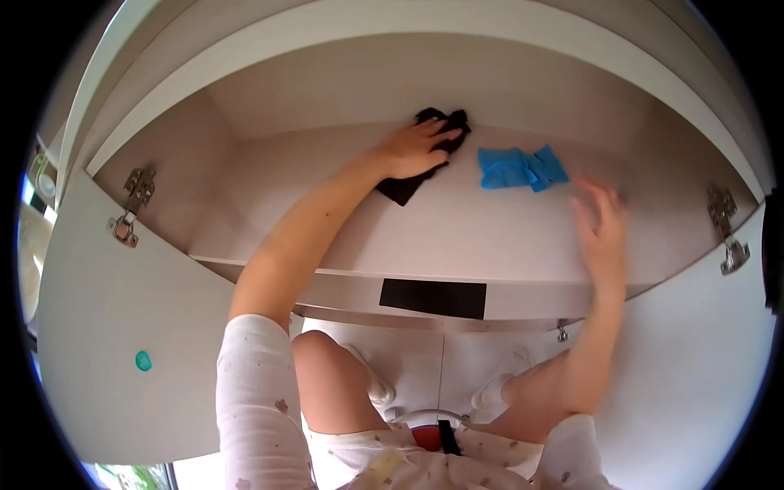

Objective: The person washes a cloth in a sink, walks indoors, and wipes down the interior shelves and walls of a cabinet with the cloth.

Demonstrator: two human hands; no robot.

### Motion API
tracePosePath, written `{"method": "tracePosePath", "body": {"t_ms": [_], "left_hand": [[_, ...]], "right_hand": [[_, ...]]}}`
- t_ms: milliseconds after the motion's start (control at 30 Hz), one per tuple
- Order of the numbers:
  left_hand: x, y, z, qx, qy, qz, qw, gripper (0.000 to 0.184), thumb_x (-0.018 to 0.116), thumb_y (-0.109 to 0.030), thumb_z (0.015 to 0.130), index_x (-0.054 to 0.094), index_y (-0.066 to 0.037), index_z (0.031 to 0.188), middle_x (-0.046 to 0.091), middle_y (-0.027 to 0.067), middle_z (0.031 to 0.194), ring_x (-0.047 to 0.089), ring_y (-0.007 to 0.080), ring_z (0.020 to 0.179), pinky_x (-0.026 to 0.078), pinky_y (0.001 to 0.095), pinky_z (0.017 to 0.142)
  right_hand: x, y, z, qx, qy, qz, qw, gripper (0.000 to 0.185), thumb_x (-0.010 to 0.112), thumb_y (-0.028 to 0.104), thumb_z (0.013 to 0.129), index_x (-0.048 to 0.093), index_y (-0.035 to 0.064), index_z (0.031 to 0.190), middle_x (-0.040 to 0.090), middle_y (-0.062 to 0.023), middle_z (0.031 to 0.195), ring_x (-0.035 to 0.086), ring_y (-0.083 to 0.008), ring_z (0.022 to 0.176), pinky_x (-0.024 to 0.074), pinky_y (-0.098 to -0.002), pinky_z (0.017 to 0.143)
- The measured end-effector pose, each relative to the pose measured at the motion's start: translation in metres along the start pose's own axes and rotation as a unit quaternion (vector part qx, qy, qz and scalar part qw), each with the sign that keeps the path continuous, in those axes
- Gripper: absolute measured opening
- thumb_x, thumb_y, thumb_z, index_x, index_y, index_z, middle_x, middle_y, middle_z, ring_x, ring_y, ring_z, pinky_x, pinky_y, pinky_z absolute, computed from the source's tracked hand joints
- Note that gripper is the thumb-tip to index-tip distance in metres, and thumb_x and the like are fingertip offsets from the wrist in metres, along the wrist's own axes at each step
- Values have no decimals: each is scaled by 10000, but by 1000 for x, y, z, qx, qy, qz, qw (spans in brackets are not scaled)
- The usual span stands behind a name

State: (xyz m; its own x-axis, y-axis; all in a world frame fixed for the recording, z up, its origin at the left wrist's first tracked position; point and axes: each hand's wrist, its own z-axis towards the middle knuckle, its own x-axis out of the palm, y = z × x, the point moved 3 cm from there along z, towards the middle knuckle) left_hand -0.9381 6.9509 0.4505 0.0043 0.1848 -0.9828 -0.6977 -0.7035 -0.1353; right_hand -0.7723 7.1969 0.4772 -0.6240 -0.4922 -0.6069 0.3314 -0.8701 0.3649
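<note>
Inside the open cabinet, my left hand [415,149] lies spread on a dark cloth [402,189], its fingers apart over the cloth's upper part near the back wall. To the right of that cloth lies a crumpled blue packet or cloth [514,168] on the shelf floor [367,241]. My right hand [600,219] hovers just right of the blue item, a little blurred, with fingers apart and nothing in it; a small gap separates them.
Cabinet doors stand open at the left [131,310] and right [686,359], with metal hinges [139,192] at the sides. A black rectangle [433,298] is on the shelf's front edge. My legs are below it.
</note>
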Motion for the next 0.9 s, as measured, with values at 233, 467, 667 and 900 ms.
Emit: {"method": "tracePosePath", "body": {"t_ms": [233, 467, 667, 900], "left_hand": [[-25, 41, -61, -88, -1, -11, 996, 530, 422, -294, 810, 316, -180, 1317, 277, 169, 1357, 222, 320, 1268, 183, 383, 1037], [-50, 204, -221, -443, -87, -22, 892, 529, 366, -338, 843, 271, -186, 1341, 167, 135, 1408, 178, 312, 1287, 183, 403, 1039], [-55, 192, -216, -463, -54, -62, 882, 522, 352, -291, 840, 259, -212, 1347, 149, 114, 1418, 133, 286, 1304, 136, 388, 1054], [-46, 83, -119, -275, 5, -98, 956, 498, 382, -255, 839, 290, -304, 1327, 149, 92, 1421, 119, 265, 1311, 124, 367, 1060]], "right_hand": [[53, 31, -2, -48, 138, -113, 983, 493, 535, 433, 784, 489, 156, 1190, 357, -137, 1306, 269, -330, 1232, 216, -422, 1010], [39, 24, -4, -3, 217, -43, 975, 498, 525, 452, 780, 498, 157, 1180, 373, -113, 1304, 267, -299, 1241, 227, -397, 1009], [3, 22, -19, -37, 257, 49, 965, 361, 624, 295, 750, 579, 139, 1073, 451, -81, 1233, 354, -294, 1173, 311, -369, 967], [-17, -2, -15, -104, 155, 171, 967, 262, 614, 194, 757, 612, 122, 1009, 475, -64, 1211, 404, -267, 1136, 349, -350, 929]]}}
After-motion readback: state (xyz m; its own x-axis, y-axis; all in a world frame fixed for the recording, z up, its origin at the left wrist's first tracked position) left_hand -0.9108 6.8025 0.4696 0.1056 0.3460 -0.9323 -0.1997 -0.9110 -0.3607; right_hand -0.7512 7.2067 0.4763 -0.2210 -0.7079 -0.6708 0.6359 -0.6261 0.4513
